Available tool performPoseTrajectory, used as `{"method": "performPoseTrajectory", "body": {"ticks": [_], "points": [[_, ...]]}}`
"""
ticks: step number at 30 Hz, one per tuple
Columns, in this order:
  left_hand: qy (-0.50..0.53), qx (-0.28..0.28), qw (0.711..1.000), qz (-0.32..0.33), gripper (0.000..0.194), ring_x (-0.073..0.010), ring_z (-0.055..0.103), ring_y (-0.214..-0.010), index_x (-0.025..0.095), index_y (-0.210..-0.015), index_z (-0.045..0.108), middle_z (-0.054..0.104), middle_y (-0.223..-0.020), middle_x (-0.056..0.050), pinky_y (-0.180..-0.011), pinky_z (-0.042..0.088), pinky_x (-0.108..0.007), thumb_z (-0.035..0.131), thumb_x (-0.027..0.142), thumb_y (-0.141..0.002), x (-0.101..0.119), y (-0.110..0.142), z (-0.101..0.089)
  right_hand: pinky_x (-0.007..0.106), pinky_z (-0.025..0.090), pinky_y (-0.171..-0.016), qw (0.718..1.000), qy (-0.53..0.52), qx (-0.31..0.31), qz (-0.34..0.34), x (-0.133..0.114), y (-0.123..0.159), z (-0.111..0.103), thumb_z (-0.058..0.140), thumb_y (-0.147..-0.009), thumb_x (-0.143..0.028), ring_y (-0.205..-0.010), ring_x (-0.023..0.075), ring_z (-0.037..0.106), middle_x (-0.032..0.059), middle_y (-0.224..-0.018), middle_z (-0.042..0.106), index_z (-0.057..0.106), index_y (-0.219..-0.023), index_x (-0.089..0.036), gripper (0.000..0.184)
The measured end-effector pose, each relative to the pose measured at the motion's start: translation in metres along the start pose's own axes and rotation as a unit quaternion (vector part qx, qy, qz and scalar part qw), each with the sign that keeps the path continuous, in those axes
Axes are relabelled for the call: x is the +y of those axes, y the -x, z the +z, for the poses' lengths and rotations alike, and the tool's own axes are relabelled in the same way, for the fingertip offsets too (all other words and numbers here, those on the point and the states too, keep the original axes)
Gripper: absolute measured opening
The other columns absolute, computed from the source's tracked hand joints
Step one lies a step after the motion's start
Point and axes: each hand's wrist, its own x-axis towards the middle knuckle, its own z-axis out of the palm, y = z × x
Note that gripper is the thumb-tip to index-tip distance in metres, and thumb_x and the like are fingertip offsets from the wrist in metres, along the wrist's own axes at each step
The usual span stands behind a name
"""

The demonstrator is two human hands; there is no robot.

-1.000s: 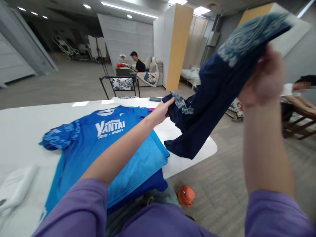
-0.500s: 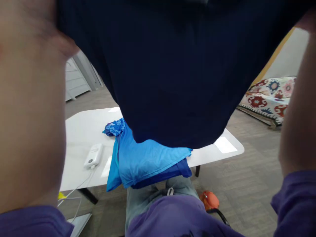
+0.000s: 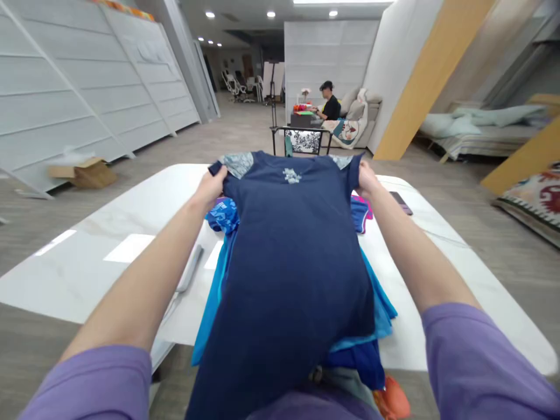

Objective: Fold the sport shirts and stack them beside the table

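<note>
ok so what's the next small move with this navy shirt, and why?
I'd probably lower the navy shirt onto the blue clothes beneath it: the left hand and right hand hold it spread out by the sleeves, its neckline lies between them, and the clothes show on both sides.

Both arms reach forward over the desk, roughly level with each other and spread apart. The left hand (image 3: 212, 185) and right hand (image 3: 367, 178) pinch with curled fingers, toward the desk's far edge.

Navy shirt (image 3: 293, 245), both hands (image 3: 210, 188) (image 3: 367, 178) gripping sleeves, white table (image 3: 441, 280)
</note>
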Motion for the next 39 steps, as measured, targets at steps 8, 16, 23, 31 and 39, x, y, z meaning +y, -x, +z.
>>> {"method": "performPoseTrajectory", "body": {"ticks": [8,16,23,31,39], "points": [[-0.281,0.039,0.955,-0.083,0.106,-0.0578,0.031,-0.171,0.010,-0.160,0.058,0.041,-0.177,-0.038,-0.139,0.022,-0.079,0.074,0.085,-0.087,-0.132,-0.019,0.031,0.063,0.044,-0.126,0.947,0.317,0.000,-0.055,0.129,0.038,0.047,0.062,-0.106,-0.058,-0.142,0.0396,0.056,0.0239,-0.155,0.060,0.059,-0.147,-0.018,0.057],[-0.402,-0.094,0.904,-0.113,0.140,-0.0634,0.038,-0.166,0.011,-0.168,0.053,0.046,-0.175,-0.040,-0.129,0.040,-0.078,0.080,0.104,-0.067,-0.131,-0.047,0.062,0.072,0.026,-0.141,0.813,0.497,-0.219,-0.210,0.137,0.204,0.056,0.052,-0.109,-0.082,-0.177,0.0456,0.025,0.0098,-0.191,0.033,0.046,-0.180,-0.035,0.085],[-0.387,-0.161,0.907,-0.048,0.079,-0.0429,0.072,-0.144,0.018,-0.147,0.076,0.075,-0.152,-0.024,-0.121,0.057,-0.046,0.097,0.062,-0.085,-0.140,-0.075,0.085,0.079,0.023,-0.141,0.807,0.507,-0.195,-0.232,0.149,0.208,0.082,0.052,-0.112,-0.076,-0.178,0.0488,0.024,0.0082,-0.193,0.029,0.034,-0.187,-0.038,0.086],[-0.398,-0.088,0.912,-0.042,0.064,-0.0403,0.068,-0.149,0.008,-0.147,0.073,0.071,-0.156,-0.028,-0.126,0.053,-0.047,0.092,0.039,-0.095,-0.166,-0.194,0.051,0.081,0.018,-0.144,0.848,0.414,-0.221,-0.245,0.096,0.215,0.087,0.050,-0.111,-0.061,-0.179,0.0453,0.027,0.0025,-0.195,0.022,0.011,-0.191,-0.043,0.091],[-0.386,0.106,0.913,-0.075,0.092,-0.0445,0.015,-0.178,0.003,-0.169,0.043,0.032,-0.187,-0.031,-0.142,0.011,-0.075,0.082,0.055,-0.103,-0.206,-0.259,-0.040,0.083,0.049,-0.126,0.892,0.424,-0.109,-0.116,0.168,0.288,0.041,0.070,-0.074,-0.060,-0.155,0.0521,0.058,-0.0073,-0.173,0.058,0.024,-0.174,-0.077,0.111]]}}
